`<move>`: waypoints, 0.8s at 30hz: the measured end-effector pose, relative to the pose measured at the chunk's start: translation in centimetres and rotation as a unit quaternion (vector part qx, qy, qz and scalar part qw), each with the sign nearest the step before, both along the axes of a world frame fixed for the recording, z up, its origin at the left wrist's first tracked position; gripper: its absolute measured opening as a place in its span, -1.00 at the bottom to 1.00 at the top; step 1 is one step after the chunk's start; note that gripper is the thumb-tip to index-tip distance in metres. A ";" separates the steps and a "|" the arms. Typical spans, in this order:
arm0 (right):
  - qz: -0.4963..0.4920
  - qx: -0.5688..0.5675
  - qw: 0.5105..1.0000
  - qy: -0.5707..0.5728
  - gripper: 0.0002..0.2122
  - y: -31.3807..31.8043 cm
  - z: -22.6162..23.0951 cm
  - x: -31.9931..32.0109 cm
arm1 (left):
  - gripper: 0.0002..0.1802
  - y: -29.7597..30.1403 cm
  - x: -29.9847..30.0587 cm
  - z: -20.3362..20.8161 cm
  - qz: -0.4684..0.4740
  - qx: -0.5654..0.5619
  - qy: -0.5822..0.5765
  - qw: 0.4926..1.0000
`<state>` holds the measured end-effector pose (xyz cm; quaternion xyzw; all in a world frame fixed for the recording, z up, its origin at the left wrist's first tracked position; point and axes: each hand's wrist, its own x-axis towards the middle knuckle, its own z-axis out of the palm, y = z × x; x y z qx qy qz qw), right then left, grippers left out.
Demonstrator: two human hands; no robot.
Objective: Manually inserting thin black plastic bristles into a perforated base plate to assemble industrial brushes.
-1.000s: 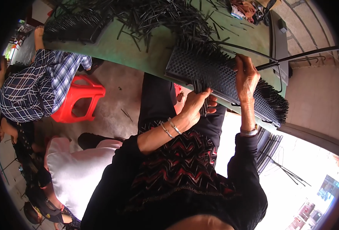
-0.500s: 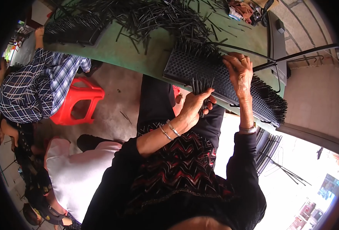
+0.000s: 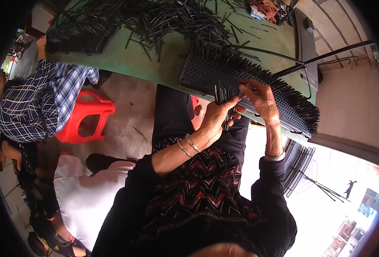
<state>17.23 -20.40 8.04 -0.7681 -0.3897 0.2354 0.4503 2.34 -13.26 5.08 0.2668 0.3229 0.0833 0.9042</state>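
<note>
A bundle of thin black sticks (image 3: 222, 95) stands upright in my left hand (image 3: 215, 118), its fingers closed round it. My right hand (image 3: 262, 103) is just right of the bundle's top, thumb and fingers pinched together. Whatever is between those fingertips is too small or hidden to make out. Behind both hands a long black board (image 3: 200, 76) dotted with rows of small holes lies tilted along the table's near edge. Black sticks (image 3: 299, 96) poke up in a dense row along its far side. My right hand covers part of the board's middle.
Loose black sticks (image 3: 172, 23) lie heaped on the green table (image 3: 151, 68). A black metal rod frame (image 3: 326, 58) reaches over the board's right side. At the left, a co-worker in a checked shirt (image 3: 31, 100) is by a red stool (image 3: 86, 118) and another stick-filled board (image 3: 84, 40).
My right hand has come down and left from the board's far row of sticks to beside the bundle, its fingers now pinched. My left hand stays closed on the sticks, nearly still.
</note>
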 end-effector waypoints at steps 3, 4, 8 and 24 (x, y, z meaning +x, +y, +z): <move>0.011 -0.023 0.988 0.150 -0.81 -0.1 -0.2 0.2 | -0.74 -0.2 0.1 -0.2 -0.002 0.021 0.013 1.000; 0.011 -0.024 0.988 0.151 -0.81 -0.3 -0.4 0.1 | -0.74 -0.3 0.0 -0.3 -0.002 0.020 0.015 1.000; -0.008 -0.025 0.985 0.169 -0.83 -0.4 -0.3 0.3 | -0.73 -0.2 0.2 -0.1 -0.003 0.055 0.019 0.998; -0.184 0.094 0.941 -0.266 -0.89 0.7 -0.5 2.1 | -0.68 -0.4 0.5 -2.1 -0.011 0.000 0.069 0.998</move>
